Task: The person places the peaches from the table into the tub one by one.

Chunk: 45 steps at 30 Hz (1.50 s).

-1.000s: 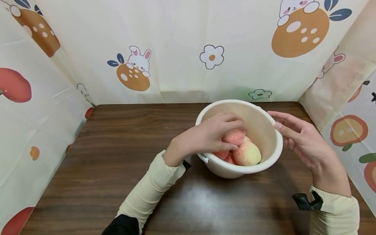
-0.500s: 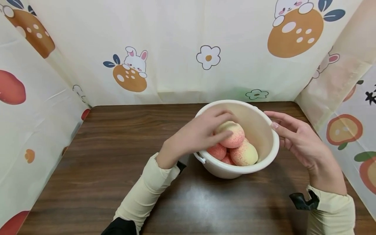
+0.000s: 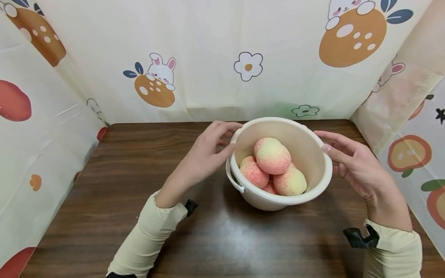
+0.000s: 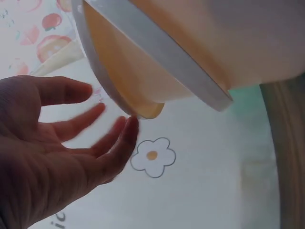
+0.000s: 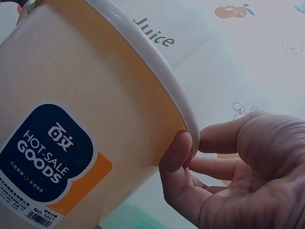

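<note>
A cream bucket point(image 3: 264, 202) stands on the table, holding several pink-and-yellow peaches point(image 3: 273, 158) piled up. At its left side my left hand point(image 3: 208, 150) has loosely bent fingers, with fingertips right at the rim and nothing gripped. In the left wrist view, the thumb of my left hand point(image 4: 81, 143) stands apart from the bucket point(image 4: 143, 71). My right hand point(image 3: 361, 166) pinches the right rim between thumb and fingers. The right wrist view shows my right hand point(image 5: 238, 176) at the rim, beside the bucket's blue label point(image 5: 52, 148). Lower peaches are partly hidden.
The bucket's white handle point(image 3: 231, 177) hangs down its left side. Dark brown wood forms the table point(image 3: 139, 193). Behind it and at both sides hangs a printed curtain point(image 3: 208, 77) with fruit, rabbits and flowers, close to the table's back edge.
My left hand has let go of the top peach and moved left out of the bucket to its left rim. The peach now rests on the pile. My right hand keeps its place.
</note>
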Available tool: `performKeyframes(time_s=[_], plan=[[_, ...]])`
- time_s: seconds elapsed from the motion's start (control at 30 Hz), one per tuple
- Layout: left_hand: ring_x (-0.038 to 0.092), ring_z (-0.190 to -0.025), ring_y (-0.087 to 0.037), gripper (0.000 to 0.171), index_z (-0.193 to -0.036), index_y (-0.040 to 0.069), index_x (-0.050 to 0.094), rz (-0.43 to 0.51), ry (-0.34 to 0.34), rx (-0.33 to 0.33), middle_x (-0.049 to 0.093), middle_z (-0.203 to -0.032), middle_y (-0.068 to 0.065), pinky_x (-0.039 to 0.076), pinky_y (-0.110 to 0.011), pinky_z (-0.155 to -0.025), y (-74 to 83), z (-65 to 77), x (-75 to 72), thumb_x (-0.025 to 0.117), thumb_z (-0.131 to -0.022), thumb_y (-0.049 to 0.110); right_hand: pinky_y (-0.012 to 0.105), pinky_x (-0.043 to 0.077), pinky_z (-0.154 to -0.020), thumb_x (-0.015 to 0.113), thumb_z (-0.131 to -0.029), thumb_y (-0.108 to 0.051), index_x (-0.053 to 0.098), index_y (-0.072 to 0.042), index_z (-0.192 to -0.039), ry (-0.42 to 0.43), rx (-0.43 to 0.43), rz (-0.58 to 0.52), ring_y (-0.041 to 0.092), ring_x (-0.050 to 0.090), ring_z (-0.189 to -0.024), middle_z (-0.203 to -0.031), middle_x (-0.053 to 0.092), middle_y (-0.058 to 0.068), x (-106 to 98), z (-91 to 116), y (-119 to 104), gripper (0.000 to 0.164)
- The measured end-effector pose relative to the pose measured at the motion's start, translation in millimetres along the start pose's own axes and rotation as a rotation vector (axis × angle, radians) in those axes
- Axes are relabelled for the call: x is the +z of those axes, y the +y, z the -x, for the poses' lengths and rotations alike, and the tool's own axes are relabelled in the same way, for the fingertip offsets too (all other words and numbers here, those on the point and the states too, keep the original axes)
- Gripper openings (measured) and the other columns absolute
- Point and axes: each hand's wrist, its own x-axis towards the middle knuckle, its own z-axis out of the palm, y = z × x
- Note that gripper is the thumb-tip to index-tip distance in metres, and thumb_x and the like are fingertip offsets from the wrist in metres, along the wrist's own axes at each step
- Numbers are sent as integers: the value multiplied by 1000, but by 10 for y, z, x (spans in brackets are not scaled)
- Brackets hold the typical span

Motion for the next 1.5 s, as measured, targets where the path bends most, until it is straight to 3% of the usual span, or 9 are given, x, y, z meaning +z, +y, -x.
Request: performKeyframes(time_s=[0.13, 0.27, 0.4, 0.53, 0.63, 0.83, 1.0, 1.23, 1.5], plan=[[65, -121, -25, 56, -153, 9, 49, 111, -83, -167, 52, -140, -12, 57, -38, -101, 7, 37, -17, 63, -99, 6, 29, 63, -68, 50, -107, -1, 54, -7, -148, 8, 3, 8, 13, 75, -94, -119, 72, 3, -13, 2, -1, 42], [64, -121, -29, 67, -160, 9, 37, 177, -130, -285, 48, -144, -15, 58, -38, -98, 15, 50, -6, 65, -99, 9, 29, 63, -68, 51, -107, -1, 54, -8, -148, 18, 10, 22, 12, 74, -96, -120, 72, 2, -22, 3, 4, 42], [68, -110, -30, 69, -162, 6, 33, 343, -152, -365, 48, -141, -20, 62, -34, -84, -7, 50, 16, 62, -100, 4, 30, 63, -69, 51, -107, -2, 54, -8, -148, 18, 15, 30, 12, 74, -97, -119, 72, 1, -20, -3, 4, 42], [67, -93, -18, 69, -163, 8, 30, 544, -151, -429, 46, -139, -23, 61, -31, -77, -49, 55, 22, 58, -100, -1, 30, 63, -69, 52, -107, -3, 54, -8, -149, 20, 17, 42, 12, 73, -98, -120, 72, 1, -2, -17, -11, 42], [66, -89, -13, 69, -163, 8, 31, 600, -139, -436, 45, -139, -25, 61, -31, -77, -86, 68, -8, 58, -100, -2, 31, 64, -71, 52, -107, -3, 53, -10, -149, 14, 22, 45, 13, 73, -100, -122, 71, 1, 30, -40, -15, 43], [67, -92, -15, 68, -162, 8, 34, 619, -111, -445, 47, -133, -21, 61, -30, -76, -153, 98, -143, 57, -99, -5, 30, 64, -74, 54, -107, -4, 55, -12, -148, -5, 18, -21, 12, 72, -101, -122, 70, 0, 175, -125, 2, 43], [65, -91, -15, 66, -162, 6, 34, 639, -84, -436, 48, -130, -19, 59, -26, -76, -245, 65, -241, 54, -100, -5, 26, 62, -73, 60, -104, -9, 57, -10, -146, 52, 11, -59, 11, 71, -98, -113, 70, 0, 370, -216, -12, 41], [60, -107, -21, 63, -162, 7, 34, 613, -44, -467, 49, -127, -13, 58, -25, -81, -408, 20, -431, 51, -103, -2, 26, 62, -75, 66, -102, -20, 56, -12, -146, 105, 47, -19, 11, 68, -99, -115, 64, 1, 617, -401, -44, 45], [53, -117, -21, 54, -161, 8, 39, 540, 17, -520, 49, -136, -12, 54, -20, -86, -576, -70, -620, 48, -107, 4, 25, 59, -67, 63, -104, -22, 49, -9, -150, 120, 49, 34, 11, 65, -79, -110, 59, 7, 828, -621, -58, 49]])
